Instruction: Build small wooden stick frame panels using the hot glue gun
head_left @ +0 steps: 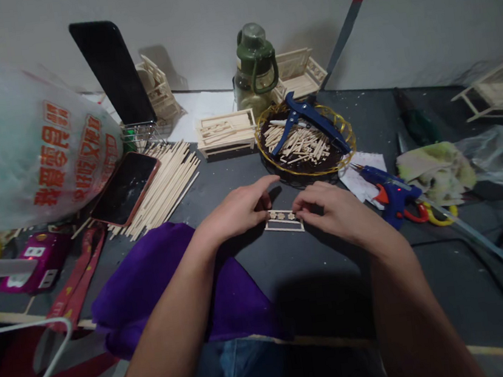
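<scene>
A small wooden stick frame (284,228) with a row of flower-shaped pieces along its upper part is held low over the dark tabletop. My left hand (248,204) pinches its left end between thumb and fingers, the index finger stretched forward. At the right end, the thumb and fingers of my right hand (327,208) close on the frame. Just beyond the hands stands a yellow-rimmed basket (350,133) with short cut sticks (303,144) and a blue-handled cutter (321,122) in it. To the right lies a blue glue gun (386,187) with a glue stick in its back.
Long sticks (164,187) and a phone (125,188) lie on the left, beside a plastic bag (35,148). A purple cloth (148,287) lies under my left forearm. Behind are a green bottle (255,65) and a stick box (226,133). A black cable (476,262) trails at right.
</scene>
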{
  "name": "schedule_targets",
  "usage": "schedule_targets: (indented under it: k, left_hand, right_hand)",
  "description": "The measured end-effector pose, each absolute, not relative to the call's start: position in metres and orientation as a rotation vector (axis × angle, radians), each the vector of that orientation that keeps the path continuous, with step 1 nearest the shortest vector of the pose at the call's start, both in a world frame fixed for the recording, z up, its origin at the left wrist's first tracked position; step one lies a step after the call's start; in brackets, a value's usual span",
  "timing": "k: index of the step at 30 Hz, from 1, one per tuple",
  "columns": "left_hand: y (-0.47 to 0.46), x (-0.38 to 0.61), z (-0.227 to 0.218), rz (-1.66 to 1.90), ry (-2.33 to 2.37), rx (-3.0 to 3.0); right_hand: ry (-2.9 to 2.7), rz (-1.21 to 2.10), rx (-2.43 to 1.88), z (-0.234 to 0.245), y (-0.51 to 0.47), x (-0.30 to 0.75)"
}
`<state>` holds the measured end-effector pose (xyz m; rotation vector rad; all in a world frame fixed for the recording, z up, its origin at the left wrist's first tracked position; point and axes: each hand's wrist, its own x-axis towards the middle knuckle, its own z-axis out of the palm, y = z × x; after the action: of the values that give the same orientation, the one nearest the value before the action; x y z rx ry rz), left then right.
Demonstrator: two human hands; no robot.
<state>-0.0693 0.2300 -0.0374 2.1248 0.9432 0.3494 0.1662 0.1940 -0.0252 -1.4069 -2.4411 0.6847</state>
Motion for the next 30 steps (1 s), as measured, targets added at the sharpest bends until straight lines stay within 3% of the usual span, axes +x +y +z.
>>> schedule_targets:
  k: [20,30]
  left_hand:
    - [0.229,-0.069,-0.037,0.291,0.956,2.139]
    - [0.229,-0.069,-0.037,0.293,0.951,2.141]
  right_hand:
    - [-2.525,0.782,-1.468,-0.027,0.193,0.164]
    - [-2.58,0.649,-1.436,-0.036,0.195,0.163]
